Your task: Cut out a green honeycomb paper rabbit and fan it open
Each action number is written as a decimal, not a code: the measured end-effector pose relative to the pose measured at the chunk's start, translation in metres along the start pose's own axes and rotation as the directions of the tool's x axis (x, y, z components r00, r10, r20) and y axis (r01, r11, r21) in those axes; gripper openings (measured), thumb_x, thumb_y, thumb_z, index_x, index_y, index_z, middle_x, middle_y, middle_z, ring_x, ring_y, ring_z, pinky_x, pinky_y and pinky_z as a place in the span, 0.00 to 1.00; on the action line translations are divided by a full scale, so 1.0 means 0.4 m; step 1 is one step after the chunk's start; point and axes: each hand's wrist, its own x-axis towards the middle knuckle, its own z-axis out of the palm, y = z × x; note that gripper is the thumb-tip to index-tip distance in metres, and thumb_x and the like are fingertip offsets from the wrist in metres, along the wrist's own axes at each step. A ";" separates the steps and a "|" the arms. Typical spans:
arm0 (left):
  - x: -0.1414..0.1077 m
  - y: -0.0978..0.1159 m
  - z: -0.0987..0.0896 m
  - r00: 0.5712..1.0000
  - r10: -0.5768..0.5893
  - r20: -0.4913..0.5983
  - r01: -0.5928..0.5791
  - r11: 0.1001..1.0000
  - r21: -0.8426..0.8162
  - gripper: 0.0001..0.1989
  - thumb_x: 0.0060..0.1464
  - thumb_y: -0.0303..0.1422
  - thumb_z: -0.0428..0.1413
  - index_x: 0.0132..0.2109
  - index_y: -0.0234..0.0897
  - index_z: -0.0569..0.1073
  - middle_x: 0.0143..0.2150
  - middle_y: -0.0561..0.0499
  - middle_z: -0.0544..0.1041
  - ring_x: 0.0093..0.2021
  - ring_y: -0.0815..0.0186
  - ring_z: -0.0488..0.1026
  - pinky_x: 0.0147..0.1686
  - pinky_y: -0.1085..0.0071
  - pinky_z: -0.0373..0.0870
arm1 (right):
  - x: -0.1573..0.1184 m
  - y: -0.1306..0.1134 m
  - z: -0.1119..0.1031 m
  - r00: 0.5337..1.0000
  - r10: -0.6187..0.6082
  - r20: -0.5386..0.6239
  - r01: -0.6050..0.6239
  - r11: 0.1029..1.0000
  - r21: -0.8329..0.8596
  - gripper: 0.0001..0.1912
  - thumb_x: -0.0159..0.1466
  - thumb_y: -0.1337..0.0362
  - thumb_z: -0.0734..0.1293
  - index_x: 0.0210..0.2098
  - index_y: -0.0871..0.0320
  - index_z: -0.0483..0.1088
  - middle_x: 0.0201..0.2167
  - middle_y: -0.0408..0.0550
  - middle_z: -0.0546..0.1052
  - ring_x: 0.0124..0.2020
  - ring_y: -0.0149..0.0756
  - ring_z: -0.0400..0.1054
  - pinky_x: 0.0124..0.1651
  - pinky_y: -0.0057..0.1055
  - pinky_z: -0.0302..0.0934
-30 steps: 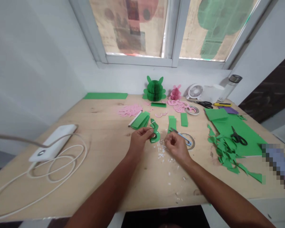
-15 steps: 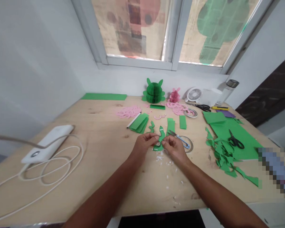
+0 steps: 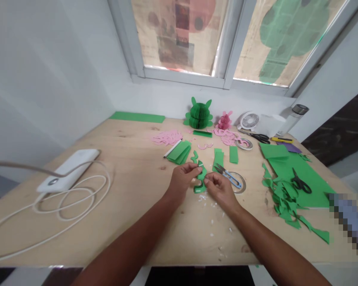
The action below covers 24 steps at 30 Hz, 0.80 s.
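Observation:
A curved green paper cutout (image 3: pixel 201 174) with small white strips near its ends is between my hands, just above the table. My left hand (image 3: pixel 183 180) pinches its upper left side between thumb and fingers. With fingers closed, my right hand (image 3: pixel 222 188) grips at the right edge; whether something small is also in that pinch cannot be made out. Right behind my right hand lie blue-handled thread snips (image 3: pixel 231 176), over a tape roll (image 3: pixel 244 186). Tiny white scraps (image 3: pixel 211 222) are scattered below. A small wavy green piece (image 3: pixel 194 156) lies just beyond the cutout.
Folded green strips (image 3: pixel 179 153) and a white pen (image 3: pixel 172 148) lie ahead. Pink scraps (image 3: pixel 167 137), a green paper figure (image 3: pixel 199 115) and a pink one (image 3: pixel 224 121) are farther back. Green offcuts (image 3: pixel 286 202) and black scissors (image 3: pixel 300 182) lie right; a white power bank (image 3: pixel 68 171) with cable lies left.
The view has swung slightly, shifting the table's things. My left fingers now pinch higher on the cutout, which looks more tilted. My right hand stays by its right edge.

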 end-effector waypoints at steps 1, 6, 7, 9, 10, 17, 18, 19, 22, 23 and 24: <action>-0.001 0.003 0.001 1.000 0.019 -0.017 -0.019 1.000 0.019 0.11 0.33 0.33 0.66 0.25 0.33 0.74 0.22 0.53 0.74 0.23 0.71 0.68 0.25 0.75 0.64 | -0.001 -0.001 -0.001 1.000 -0.019 -0.017 0.018 0.999 -0.035 0.09 0.58 0.60 0.63 0.26 0.59 0.68 0.20 0.41 0.67 0.22 0.30 0.60 0.25 0.26 0.56; -0.002 0.008 0.001 0.996 0.062 -0.056 -0.059 0.997 0.053 0.09 0.34 0.32 0.64 0.24 0.33 0.72 0.21 0.54 0.73 0.24 0.72 0.68 0.27 0.75 0.64 | -0.002 -0.011 -0.006 0.998 -0.057 -0.028 0.055 0.996 -0.070 0.09 0.58 0.60 0.63 0.29 0.59 0.70 0.23 0.44 0.72 0.26 0.32 0.63 0.29 0.27 0.59; -0.001 0.007 0.001 0.997 0.056 -0.054 -0.054 0.998 0.042 0.09 0.34 0.32 0.64 0.24 0.33 0.72 0.21 0.55 0.73 0.24 0.72 0.68 0.27 0.75 0.64 | -0.002 -0.012 -0.006 0.998 -0.059 -0.019 0.058 0.997 -0.054 0.10 0.59 0.59 0.63 0.30 0.59 0.71 0.24 0.44 0.73 0.26 0.33 0.64 0.30 0.27 0.59; 0.001 0.005 -0.001 0.998 0.037 -0.044 -0.037 0.999 0.005 0.10 0.33 0.32 0.64 0.24 0.34 0.71 0.22 0.55 0.73 0.24 0.71 0.68 0.27 0.75 0.64 | -0.002 -0.015 -0.006 0.998 -0.066 -0.001 0.066 0.997 -0.028 0.11 0.60 0.58 0.63 0.31 0.59 0.71 0.26 0.45 0.74 0.27 0.33 0.65 0.30 0.27 0.60; 0.002 0.005 -0.001 0.999 0.022 -0.034 -0.023 1.000 -0.021 0.11 0.33 0.32 0.64 0.25 0.34 0.71 0.22 0.54 0.73 0.24 0.71 0.68 0.28 0.74 0.65 | -0.002 -0.016 -0.005 0.997 -0.071 0.002 0.071 0.997 -0.024 0.11 0.60 0.57 0.63 0.31 0.59 0.71 0.26 0.45 0.74 0.27 0.33 0.65 0.30 0.27 0.60; -0.002 0.012 0.000 0.993 -0.107 0.058 0.117 0.968 -0.221 0.11 0.33 0.30 0.65 0.26 0.34 0.70 0.24 0.55 0.72 0.25 0.72 0.69 0.28 0.75 0.66 | -0.007 -0.017 -0.002 0.992 -0.104 -0.076 0.097 0.991 -0.092 0.10 0.58 0.58 0.65 0.34 0.58 0.70 0.24 0.43 0.72 0.26 0.33 0.64 0.30 0.28 0.60; -0.003 0.013 0.000 0.988 -0.129 0.080 0.145 0.959 -0.242 0.12 0.34 0.30 0.65 0.26 0.34 0.70 0.24 0.55 0.73 0.25 0.72 0.69 0.28 0.75 0.66 | -0.007 -0.017 -0.002 0.990 -0.108 -0.093 0.099 0.990 -0.096 0.10 0.58 0.58 0.65 0.34 0.58 0.69 0.24 0.43 0.72 0.26 0.33 0.64 0.31 0.28 0.60; -0.003 0.013 -0.001 0.983 -0.155 0.098 0.175 0.950 -0.257 0.12 0.34 0.30 0.65 0.27 0.35 0.70 0.24 0.55 0.73 0.25 0.72 0.69 0.28 0.74 0.67 | -0.008 -0.016 -0.001 0.988 -0.111 -0.103 0.101 0.990 -0.100 0.10 0.57 0.58 0.66 0.34 0.58 0.69 0.24 0.43 0.72 0.26 0.33 0.64 0.31 0.29 0.60; -0.004 0.012 -0.005 0.964 -0.217 0.151 0.251 0.930 -0.269 0.12 0.35 0.30 0.66 0.28 0.35 0.70 0.24 0.54 0.73 0.24 0.72 0.69 0.26 0.75 0.66 | -0.009 -0.013 0.000 0.984 -0.132 -0.119 0.117 0.986 -0.123 0.10 0.57 0.58 0.66 0.34 0.58 0.69 0.25 0.44 0.73 0.27 0.33 0.65 0.32 0.29 0.61; -0.003 0.011 -0.007 0.959 -0.226 0.170 0.266 0.926 -0.270 0.12 0.35 0.31 0.66 0.28 0.35 0.70 0.25 0.54 0.73 0.24 0.72 0.69 0.25 0.75 0.66 | -0.010 -0.013 0.001 0.982 -0.142 -0.121 0.125 0.983 -0.134 0.10 0.57 0.58 0.67 0.34 0.58 0.69 0.26 0.44 0.73 0.28 0.34 0.66 0.33 0.30 0.61; -0.003 0.011 -0.008 0.955 -0.229 0.188 0.275 0.923 -0.271 0.12 0.35 0.31 0.66 0.28 0.35 0.70 0.24 0.54 0.73 0.23 0.72 0.69 0.24 0.76 0.66 | -0.011 -0.013 0.001 0.981 -0.153 -0.121 0.134 0.980 -0.146 0.10 0.57 0.58 0.67 0.35 0.58 0.69 0.26 0.45 0.73 0.28 0.34 0.66 0.33 0.30 0.61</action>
